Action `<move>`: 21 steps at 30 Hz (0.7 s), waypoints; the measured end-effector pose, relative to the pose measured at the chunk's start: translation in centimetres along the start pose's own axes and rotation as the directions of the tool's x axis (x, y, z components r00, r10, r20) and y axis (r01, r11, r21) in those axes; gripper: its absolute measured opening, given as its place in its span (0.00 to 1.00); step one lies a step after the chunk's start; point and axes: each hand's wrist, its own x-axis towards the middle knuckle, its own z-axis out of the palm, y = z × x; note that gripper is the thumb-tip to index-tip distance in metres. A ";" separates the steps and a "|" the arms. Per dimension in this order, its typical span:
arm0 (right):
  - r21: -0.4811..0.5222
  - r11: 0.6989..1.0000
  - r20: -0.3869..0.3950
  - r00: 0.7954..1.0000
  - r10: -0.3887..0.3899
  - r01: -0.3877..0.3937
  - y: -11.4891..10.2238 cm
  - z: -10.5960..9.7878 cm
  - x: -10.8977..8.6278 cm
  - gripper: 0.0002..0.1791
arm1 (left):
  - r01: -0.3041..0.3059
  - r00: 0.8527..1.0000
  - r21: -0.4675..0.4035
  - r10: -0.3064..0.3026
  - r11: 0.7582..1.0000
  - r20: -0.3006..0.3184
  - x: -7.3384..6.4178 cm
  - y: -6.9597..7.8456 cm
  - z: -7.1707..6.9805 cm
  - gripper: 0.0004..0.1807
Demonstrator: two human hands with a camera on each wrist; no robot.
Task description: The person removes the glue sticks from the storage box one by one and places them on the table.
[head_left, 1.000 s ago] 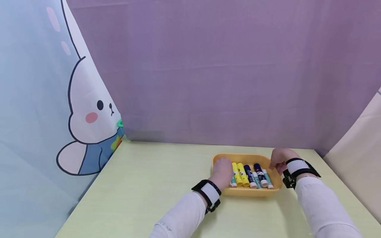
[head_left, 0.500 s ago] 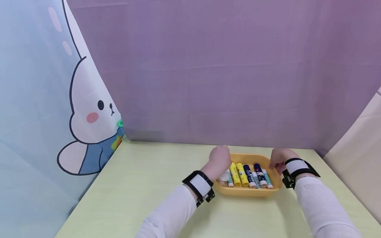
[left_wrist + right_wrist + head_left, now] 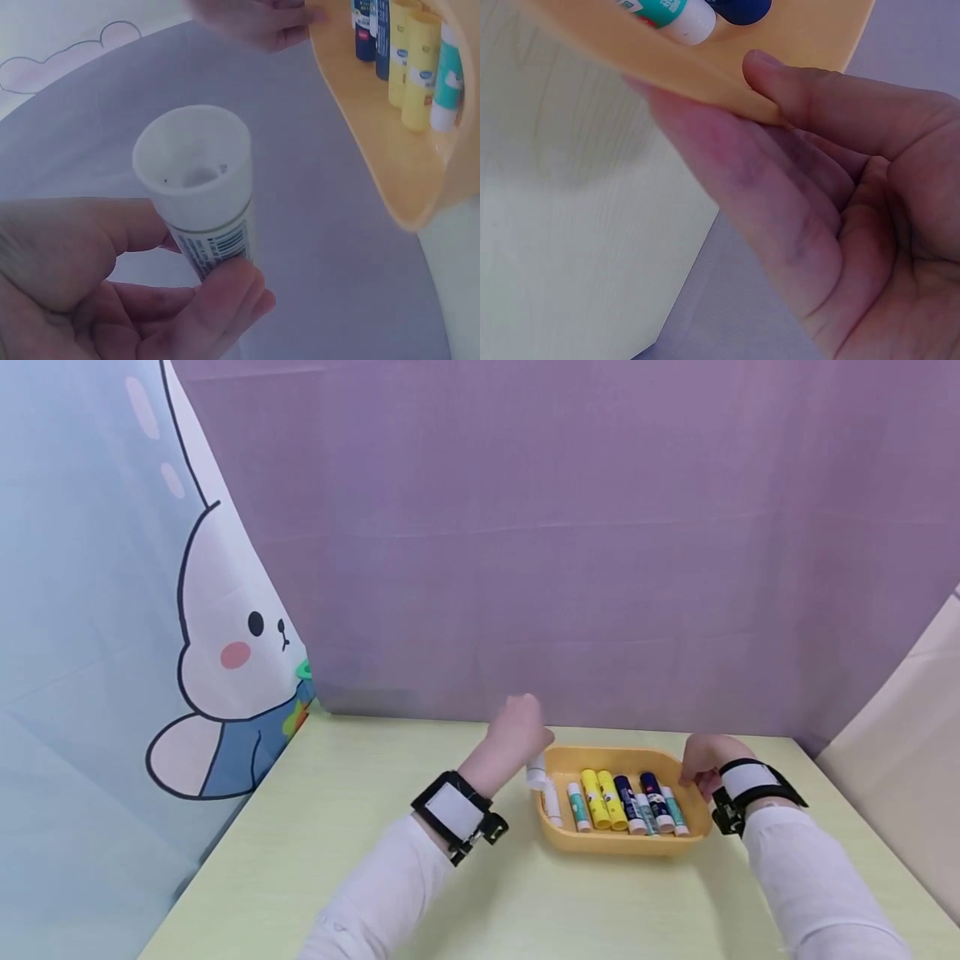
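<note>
Purple cloth (image 3: 585, 543) is hung behind a pale wood-grain table (image 3: 360, 843). One white tube (image 3: 214, 210), w/ printed label & barcode, is held by the L hand (image 3: 512, 735) near the L end of a yellow tray (image 3: 622, 845); in L wrist view it is seen apart from the tray. It is gripped btwn thumb & bent fingers, the hand being closed to approx. the tube's width. Its hollow end is turned toward the L wrist cam.

Tray is set on the table, R of centre in head view. Its R end is pinched by the R hand (image 3: 711, 762): thumb laid on the inside of the rim, fingers bent against the outside.

Tray contents, L to R, head view: white stick (image 3: 551, 802), laid beside the L wall; teal-and-white stick (image 3: 578, 807); two yellow sticks (image 3: 596, 799), laid side by side; navy stick (image 3: 630, 806) w/ pale end; second teal-and-white stick (image 3: 647, 815), partly hidden; second navy stick (image 3: 657, 802); third teal-and-white stick (image 3: 675, 812). Label text is too small to be read.

Black wrist straps (image 3: 433, 802) w/ white panels are worn over white sleeves (image 3: 386, 885) or just above. Blue curtain (image 3: 82, 610), printed w/ a white rabbit (image 3: 221, 693), is hung at L; off-white cloth (image 3: 907, 735) at R.
</note>
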 end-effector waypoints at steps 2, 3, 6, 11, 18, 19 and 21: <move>-0.005 1.000 0.003 1.000 -0.013 0.013 0.1 0.0 0.0 0.09 | 0.012 1.000 -0.005 -0.012 1.000 0.003 0.0 -0.8 -0.5 0.09; -0.009 1.000 0.006 1.000 -0.015 0.015 0.1 0.0 0.1 0.09 | 0.016 1.000 -0.002 -0.016 1.000 0.002 0.1 -1.3 -0.7 0.09; -0.012 1.000 0.005 1.000 -0.009 0.009 0.3 -0.1 0.2 0.09 | 0.029 1.000 -0.020 -0.029 0.999 0.008 0.4 -2.8 -0.9 0.09; -0.015 1.000 0.002 1.000 -0.001 0.001 0.4 -0.1 0.3 0.09 | 0.080 0.996 -0.083 -0.076 0.993 0.047 1.3 -5.5 -0.9 0.10; -0.011 1.000 0.013 1.000 -0.015 0.015 0.3 -0.1 0.2 0.09 | 0.100 0.994 -0.072 -0.097 0.992 0.051 2.3 -7.9 -0.1 0.11; -0.014 1.000 0.016 1.000 -0.015 0.015 0.3 -0.1 0.2 0.08 | 0.096 0.994 -0.064 -0.093 0.993 0.050 2.4 -8.2 0.1 0.11; -0.021 1.000 0.019 1.000 -0.015 0.015 0.3 -0.2 0.3 0.08 | 0.091 0.995 -0.047 -0.089 0.995 0.046 2.6 -8.6 0.6 0.11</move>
